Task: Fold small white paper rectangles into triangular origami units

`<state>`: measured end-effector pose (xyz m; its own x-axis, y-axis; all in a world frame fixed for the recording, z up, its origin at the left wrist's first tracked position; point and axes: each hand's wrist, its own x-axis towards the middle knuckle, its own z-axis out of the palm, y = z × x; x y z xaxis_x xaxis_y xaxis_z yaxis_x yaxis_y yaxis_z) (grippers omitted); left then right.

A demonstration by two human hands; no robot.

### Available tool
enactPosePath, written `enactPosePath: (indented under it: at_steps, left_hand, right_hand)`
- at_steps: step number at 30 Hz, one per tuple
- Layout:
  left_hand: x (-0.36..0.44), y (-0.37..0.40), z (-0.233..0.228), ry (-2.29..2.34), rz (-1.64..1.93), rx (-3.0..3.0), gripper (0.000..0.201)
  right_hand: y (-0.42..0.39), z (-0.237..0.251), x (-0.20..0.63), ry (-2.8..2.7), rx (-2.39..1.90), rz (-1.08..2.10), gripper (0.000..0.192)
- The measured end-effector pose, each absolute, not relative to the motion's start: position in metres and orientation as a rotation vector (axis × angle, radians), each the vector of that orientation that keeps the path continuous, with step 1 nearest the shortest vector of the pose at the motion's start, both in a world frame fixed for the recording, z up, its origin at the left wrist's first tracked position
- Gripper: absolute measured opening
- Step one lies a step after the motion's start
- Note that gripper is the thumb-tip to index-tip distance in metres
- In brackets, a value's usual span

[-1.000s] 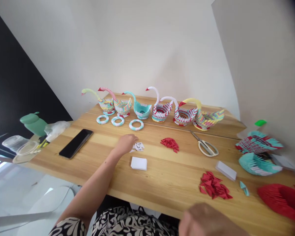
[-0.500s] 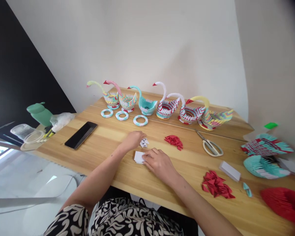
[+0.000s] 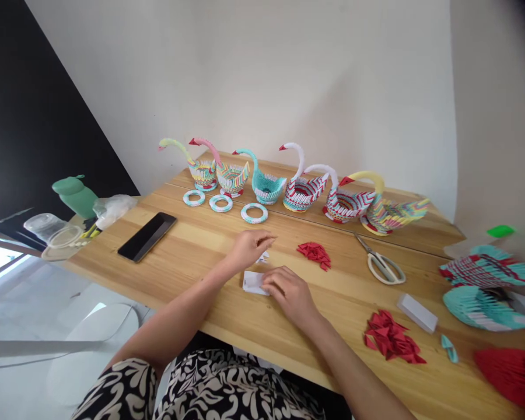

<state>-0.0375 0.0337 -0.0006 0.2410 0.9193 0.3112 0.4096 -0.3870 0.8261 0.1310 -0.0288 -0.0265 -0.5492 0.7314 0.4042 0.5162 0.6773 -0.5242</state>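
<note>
My left hand (image 3: 250, 248) hovers over a small pile of folded white paper pieces (image 3: 263, 256), which it partly hides. Its fingers are bent and slightly apart, with nothing visible between them. My right hand (image 3: 289, 291) has thumb and fingertips closed on the right edge of a small white paper slip (image 3: 252, 282) on the table. Whether that slip is a single sheet or a stack I cannot tell. To the right of both hands lies a pile of folded red paper pieces (image 3: 314, 255).
Several folded-paper swans (image 3: 266, 188) line the back, with paper rings (image 3: 254, 213) before them. A phone (image 3: 147, 237) lies left. At right are scissors (image 3: 382, 262), a white paper block (image 3: 417, 313), more red pieces (image 3: 391, 337) and a red folded-paper form (image 3: 507, 373).
My left hand has lifted slightly off the white pieces and its fingers have loosened. The right hand stays at the white slip. The whole view has shifted a little.
</note>
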Motion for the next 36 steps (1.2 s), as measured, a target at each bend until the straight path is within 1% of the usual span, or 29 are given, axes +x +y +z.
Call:
enactPosePath:
  at_steps: [2, 4, 9, 14, 16, 22, 24, 30, 33, 36]
  left_hand:
    - [-0.035, 0.03, 0.002, 1.052, 0.979, 1.826, 0.03]
    - [-0.034, 0.026, 0.006, 0.96, 0.877, 1.813, 0.038]
    - [-0.032, 0.019, 0.014, 0.909, 0.782, 1.825, 0.046]
    - [-0.029, 0.018, 0.012, 0.957, 0.768, 1.754, 0.031]
    - [-0.028, 0.019, 0.009, 1.015, 0.756, 1.747, 0.031]
    - [-0.028, 0.022, 0.008, 1.144, 0.787, 1.732, 0.025]
    - [-0.03, 0.023, 0.008, 1.176, 0.786, 1.778, 0.025]
    - [-0.031, 0.024, 0.012, 1.238, 0.777, 1.917, 0.029]
    - [-0.035, 0.02, 0.023, 1.28, 0.738, 2.109, 0.026]
    - [-0.045, 0.012, 0.03, 1.311, 0.699, 2.318, 0.024]
  right_hand:
    - [-0.024, -0.024, 0.138, -2.092, -1.085, 0.65, 0.015]
    - [-0.02, -0.023, 0.145, -1.959, -1.169, 0.749, 0.015]
    - [-0.013, -0.023, 0.152, -1.833, -1.206, 0.798, 0.016]
    - [-0.012, -0.021, 0.156, -1.697, -1.275, 0.755, 0.019]
    - [-0.011, -0.021, 0.158, -1.664, -1.286, 0.762, 0.019]
    - [-0.008, -0.025, 0.161, -1.466, -1.232, 0.97, 0.023]
    - [-0.008, -0.025, 0.162, -1.448, -1.208, 0.998, 0.024]
    - [-0.006, -0.027, 0.163, -1.509, -1.194, 0.971, 0.024]
    - [-0.009, -0.025, 0.162, -1.615, -1.2, 0.823, 0.02]
    - [-0.015, -0.02, 0.16, -1.796, -1.089, 0.623, 0.015]
